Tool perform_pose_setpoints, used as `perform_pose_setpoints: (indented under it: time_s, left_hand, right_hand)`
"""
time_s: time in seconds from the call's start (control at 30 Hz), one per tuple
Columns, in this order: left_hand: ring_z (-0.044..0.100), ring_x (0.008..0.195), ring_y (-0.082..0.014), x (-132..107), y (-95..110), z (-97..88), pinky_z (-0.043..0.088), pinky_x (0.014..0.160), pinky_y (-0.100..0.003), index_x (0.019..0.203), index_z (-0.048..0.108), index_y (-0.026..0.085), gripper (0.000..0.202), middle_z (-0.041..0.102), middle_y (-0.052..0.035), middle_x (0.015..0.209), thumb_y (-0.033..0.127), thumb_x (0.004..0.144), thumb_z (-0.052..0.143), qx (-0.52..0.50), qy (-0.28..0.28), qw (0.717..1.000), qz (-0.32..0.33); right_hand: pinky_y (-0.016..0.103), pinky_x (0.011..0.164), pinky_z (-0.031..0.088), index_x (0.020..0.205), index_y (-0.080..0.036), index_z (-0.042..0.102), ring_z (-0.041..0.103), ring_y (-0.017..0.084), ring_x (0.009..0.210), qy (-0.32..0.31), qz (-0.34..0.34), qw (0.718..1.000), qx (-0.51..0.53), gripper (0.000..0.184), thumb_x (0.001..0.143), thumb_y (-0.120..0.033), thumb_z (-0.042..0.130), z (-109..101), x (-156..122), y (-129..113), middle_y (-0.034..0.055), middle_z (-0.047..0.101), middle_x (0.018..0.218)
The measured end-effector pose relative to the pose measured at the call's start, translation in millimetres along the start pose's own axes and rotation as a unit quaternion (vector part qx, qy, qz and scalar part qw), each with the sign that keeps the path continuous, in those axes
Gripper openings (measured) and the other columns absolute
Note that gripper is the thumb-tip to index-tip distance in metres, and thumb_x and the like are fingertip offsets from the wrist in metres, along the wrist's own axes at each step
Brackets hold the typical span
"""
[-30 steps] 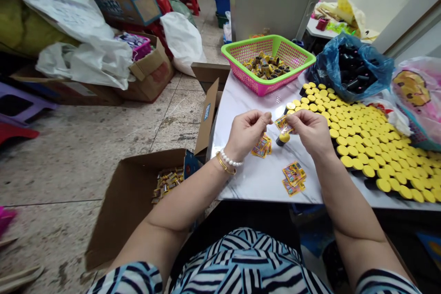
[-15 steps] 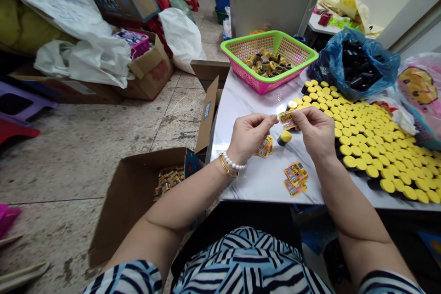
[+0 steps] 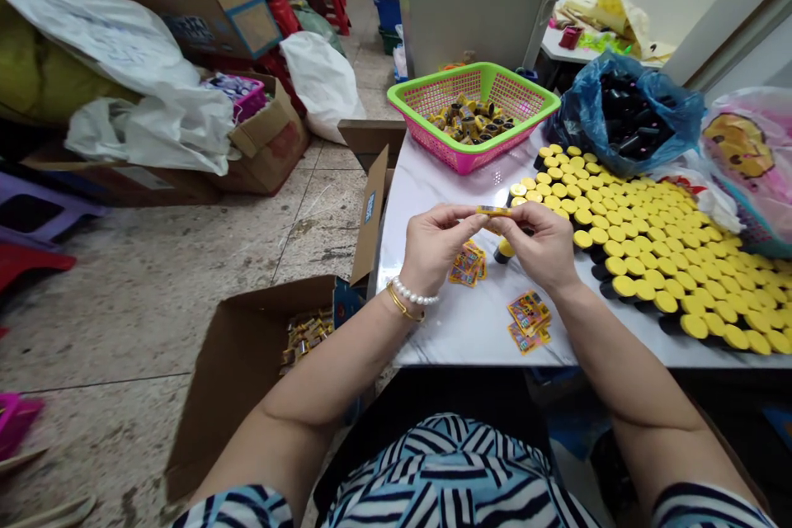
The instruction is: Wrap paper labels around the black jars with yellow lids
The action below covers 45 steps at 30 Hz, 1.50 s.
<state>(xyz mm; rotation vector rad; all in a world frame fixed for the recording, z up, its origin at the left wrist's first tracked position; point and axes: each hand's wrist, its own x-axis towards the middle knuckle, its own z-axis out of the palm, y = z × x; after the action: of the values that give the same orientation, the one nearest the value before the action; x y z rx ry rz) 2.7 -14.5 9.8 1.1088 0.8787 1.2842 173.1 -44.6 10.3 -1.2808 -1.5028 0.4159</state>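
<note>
Both my left hand point(image 3: 440, 247) and my right hand point(image 3: 539, 244) pinch a small yellow printed label point(image 3: 493, 211) between their fingertips, and it shows nearly edge-on. Just below my fingers, a small black bottle with a yellow cap point(image 3: 504, 250) stands partly hidden by my right hand. Near my left wrist lies a stack of printed labels point(image 3: 467, 264), and a second stack point(image 3: 529, 322) lies below my right hand. Rows of yellow-capped bottles point(image 3: 656, 264) stand close to my right hand on the white marble table point(image 3: 445, 330).
A pink-and-green plastic basket point(image 3: 473, 120) holds labelled bottles at the table's back. A blue plastic bag of black bottles point(image 3: 624, 115) sits behind the rows. Below my left arm, an open cardboard box point(image 3: 247, 363) holds labelled items. Bags and boxes crowd the floor.
The label has turned from face-on to nearly edge-on, and my hands have come closer together. The view has shifted slightly, and the capped bottle is now more hidden behind my right hand.
</note>
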Motion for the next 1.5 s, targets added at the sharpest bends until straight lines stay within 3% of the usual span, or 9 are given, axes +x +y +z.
perform_pose_setpoints:
  time_s: [0.23,0.37,0.5,0.6,0.67,0.87,1.03,1.3,1.5]
  left_hand:
    - [0.049,0.053,-0.0064,0.8,-2.1,-0.1,0.034,0.048,-0.021,0.088,0.083,0.016,0.03,0.071,-0.0026,0.069,0.04,0.071,0.091,0.015,-0.012,0.999,-0.028]
    - [0.046,0.046,-0.0034,8.3,-7.1,-4.1,0.025,0.041,-0.019,0.085,0.079,0.014,0.034,0.07,-0.0025,0.069,0.042,0.07,0.091,-0.034,-0.073,0.99,-0.118]
    - [0.042,0.041,-0.0001,17.9,-9.6,-9.6,0.02,0.036,-0.018,0.084,0.073,0.013,0.033,0.07,-0.0011,0.074,0.039,0.071,0.089,-0.098,-0.055,0.98,-0.162]
    - [0.04,0.04,0.0008,22.4,-8.7,-12.5,0.018,0.035,-0.015,0.084,0.07,0.012,0.029,0.067,0.0008,0.072,0.033,0.073,0.088,-0.15,-0.068,0.966,-0.197]
    - [0.041,0.041,0.0007,24.4,-7.2,-13.8,0.018,0.034,-0.013,0.083,0.068,0.012,0.025,0.064,0.0018,0.07,0.028,0.074,0.086,-0.184,-0.081,0.953,-0.229]
    - [0.037,0.04,0.0012,29.3,-4.9,-16.0,0.019,0.033,-0.01,0.084,0.065,0.013,0.017,0.06,0.0038,0.068,0.016,0.079,0.081,-0.249,-0.092,0.92,-0.287]
    - [0.038,0.041,0.0013,27.1,-2.8,-12.8,0.02,0.034,-0.01,0.086,0.064,0.011,0.014,0.062,0.0018,0.071,0.015,0.084,0.077,-0.254,-0.098,0.914,-0.3]
    - [0.035,0.039,0.0009,26.6,-2.7,-13.8,0.02,0.033,-0.011,0.087,0.063,0.011,0.009,0.059,0.0036,0.067,0.015,0.091,0.071,-0.296,-0.116,0.9,-0.298]
    - [0.037,0.04,0.0011,24.5,-2.4,-11.3,0.019,0.034,-0.011,0.089,0.064,0.01,0.01,0.068,-0.0015,0.076,0.018,0.092,0.069,-0.282,-0.128,0.907,-0.285]
  right_hand:
    - [0.033,0.068,0.047,0.072,-0.024,0.068,0.058,0.016,0.065,0.008,-0.05,0.997,-0.057,0.025,0.093,-0.037,0.072,5.0,-0.2,2.6,-0.0001,0.067,0.07]
    - [0.037,0.081,0.05,0.085,-0.024,0.075,0.065,0.02,0.081,-0.083,-0.089,0.988,-0.097,0.024,0.097,-0.042,0.067,-9.8,8.6,4.4,0.0043,0.073,0.083]
    - [0.048,0.1,0.047,0.12,-0.021,0.076,0.064,0.031,0.108,-0.203,-0.175,0.932,-0.245,0.04,0.089,-0.045,0.076,-33.9,15.3,4.1,0.0125,0.075,0.113]
    - [0.051,0.097,0.047,0.114,-0.019,0.079,0.062,0.036,0.11,-0.286,-0.185,0.873,-0.349,0.032,0.084,-0.03,0.078,-39.3,14.5,3.7,0.0143,0.075,0.108]
    - [0.048,0.092,0.049,0.103,-0.018,0.08,0.064,0.033,0.101,-0.306,-0.178,0.867,-0.35,0.021,0.083,-0.021,0.074,-37.6,13.7,3.6,0.0127,0.075,0.094]
    - [0.04,0.085,0.057,0.123,-0.026,0.071,0.069,0.024,0.095,-0.078,-0.045,0.996,0.016,0.04,0.086,-0.039,0.079,-37.3,19.1,4.3,0.0056,0.075,0.108]
    - [0.036,0.084,0.061,0.112,-0.027,0.074,0.072,0.021,0.097,-0.058,0.068,0.964,0.252,0.045,0.077,-0.051,0.088,-23.6,17.3,6.1,0.0039,0.076,0.104]
    - [0.031,0.081,0.062,0.102,-0.022,0.073,0.072,0.016,0.085,-0.049,0.103,0.961,0.25,0.041,0.072,-0.043,0.093,-9.3,14.0,7.3,0.0019,0.076,0.095]
    - [0.035,0.088,0.063,0.106,-0.024,0.066,0.075,0.019,0.093,-0.04,0.055,0.979,0.191,0.036,0.081,-0.04,0.086,-5.7,5.8,-2.2,0.0041,0.077,0.103]
